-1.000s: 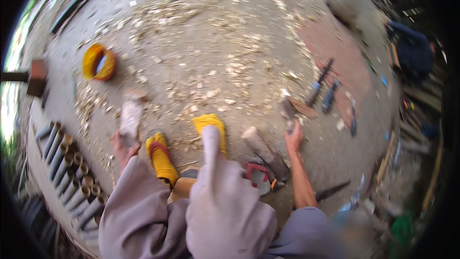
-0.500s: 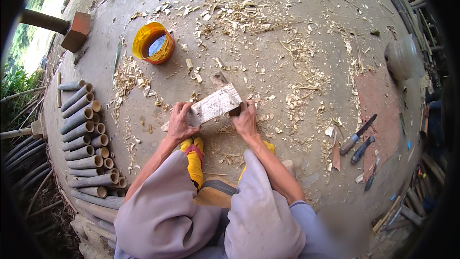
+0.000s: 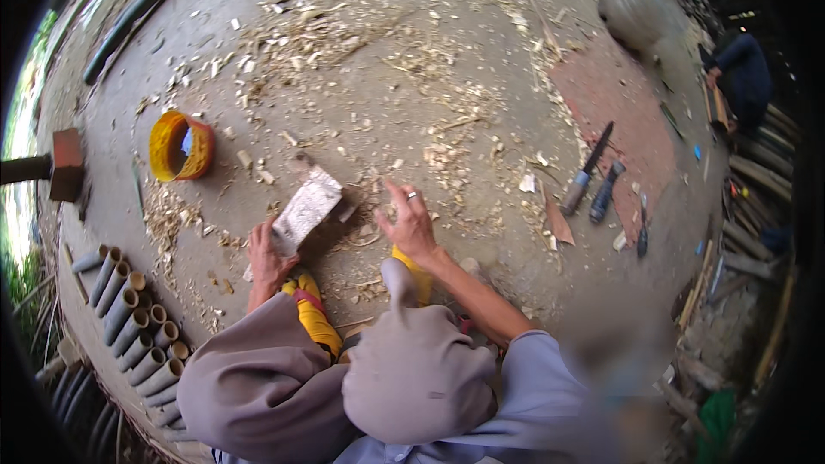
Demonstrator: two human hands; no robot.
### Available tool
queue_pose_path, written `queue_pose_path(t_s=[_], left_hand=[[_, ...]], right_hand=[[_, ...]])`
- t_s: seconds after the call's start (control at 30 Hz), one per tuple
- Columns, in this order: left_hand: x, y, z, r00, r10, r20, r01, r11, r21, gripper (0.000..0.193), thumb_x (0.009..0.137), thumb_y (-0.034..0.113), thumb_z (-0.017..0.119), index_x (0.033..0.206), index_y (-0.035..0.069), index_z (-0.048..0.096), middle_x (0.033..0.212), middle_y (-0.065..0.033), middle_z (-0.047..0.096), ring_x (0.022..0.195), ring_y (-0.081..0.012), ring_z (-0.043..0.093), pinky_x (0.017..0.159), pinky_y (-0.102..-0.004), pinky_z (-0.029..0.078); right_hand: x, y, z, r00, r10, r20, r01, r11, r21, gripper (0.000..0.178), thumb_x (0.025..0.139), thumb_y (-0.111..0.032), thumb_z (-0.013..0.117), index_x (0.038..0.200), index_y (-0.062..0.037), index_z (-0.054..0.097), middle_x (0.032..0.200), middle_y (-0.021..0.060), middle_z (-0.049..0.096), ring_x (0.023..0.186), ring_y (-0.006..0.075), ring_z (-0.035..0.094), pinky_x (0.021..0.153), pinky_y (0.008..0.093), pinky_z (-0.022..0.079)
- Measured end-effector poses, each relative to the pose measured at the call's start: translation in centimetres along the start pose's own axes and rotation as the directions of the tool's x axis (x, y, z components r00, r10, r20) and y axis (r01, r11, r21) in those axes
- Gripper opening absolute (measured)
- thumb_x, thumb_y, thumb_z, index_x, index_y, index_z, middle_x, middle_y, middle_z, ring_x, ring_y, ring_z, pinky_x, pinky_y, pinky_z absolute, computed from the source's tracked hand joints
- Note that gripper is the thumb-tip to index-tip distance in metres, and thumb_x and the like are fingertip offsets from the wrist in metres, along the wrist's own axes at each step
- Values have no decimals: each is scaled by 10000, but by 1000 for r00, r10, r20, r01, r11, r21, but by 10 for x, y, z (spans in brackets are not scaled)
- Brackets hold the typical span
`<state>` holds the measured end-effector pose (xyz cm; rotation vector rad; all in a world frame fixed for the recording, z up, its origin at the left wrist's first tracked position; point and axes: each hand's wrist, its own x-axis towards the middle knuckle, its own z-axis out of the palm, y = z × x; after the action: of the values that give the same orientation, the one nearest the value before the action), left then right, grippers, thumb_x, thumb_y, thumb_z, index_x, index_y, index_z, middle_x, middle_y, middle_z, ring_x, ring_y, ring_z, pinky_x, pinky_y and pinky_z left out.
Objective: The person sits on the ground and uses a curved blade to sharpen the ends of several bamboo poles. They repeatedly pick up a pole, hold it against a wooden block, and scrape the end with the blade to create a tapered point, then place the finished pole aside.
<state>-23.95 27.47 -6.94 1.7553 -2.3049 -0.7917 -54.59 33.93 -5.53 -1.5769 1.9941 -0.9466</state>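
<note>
A pale, scarred wooden block [image 3: 308, 209] stands low on the ground in front of my feet, with a darker wooden piece jutting from its far side. My left hand [image 3: 271, 256] grips the block's near left end, fingers wrapped over its edge. My right hand [image 3: 407, 222], a ring on one finger, is apart from the block, to its right. Its fingers are spread and nothing is in them. Yellow footwear [image 3: 316, 320] shows just below the block.
An orange bucket [image 3: 206, 151] holding liquid stands at the left. Cut bamboo tubes [image 3: 140, 326] are stacked at the lower left. Rightward lie a knife [image 3: 588, 169], a dark-handled tool [image 3: 607, 192] and a small tool [image 3: 643, 228]. Wood shavings [image 3: 322, 30] litter the ground. Another person [image 3: 741, 77] is at far right.
My right hand has let go of the block and moved away to the right. My left hand stays on it. The view has swung right, and the block looks more steeply angled.
</note>
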Motion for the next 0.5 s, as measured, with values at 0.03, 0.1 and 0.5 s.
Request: queue_pose_path(t_s=[0.03,0.1,0.5], left_hand=[[-3,7,-3,1000,5,-12,-4,998,63,958,465,194,825,1322,126,403,1210,-146,445,1134,-354,421,967,-450,355],[-12,30,-23,999,-41,-20,43,996,75,954,546,219,801,1376,122,341,1277,-155,390,1202,-361,348,1024,-468,290],[-118,-47,-46,879,-268,-395,238,963,-123,438,600,70,710,1024,73,604,1010,-115,534,978,-273,522,836,-367,455]], right_hand=[[-3,21,-24,991,46,-122,-55,996,-75,501,730,-163,700,1173,-2,530,1065,187,546,984,343,527,856,415,444],[-1,64,-90,938,72,-339,-157,960,-231,484,722,-93,695,1168,-5,529,1054,198,557,1017,335,530,874,391,449],[-52,268,-223,654,585,-479,-732,648,-208,820,681,-192,732,1375,-128,300,1201,250,518,1084,421,516,933,464,400]])
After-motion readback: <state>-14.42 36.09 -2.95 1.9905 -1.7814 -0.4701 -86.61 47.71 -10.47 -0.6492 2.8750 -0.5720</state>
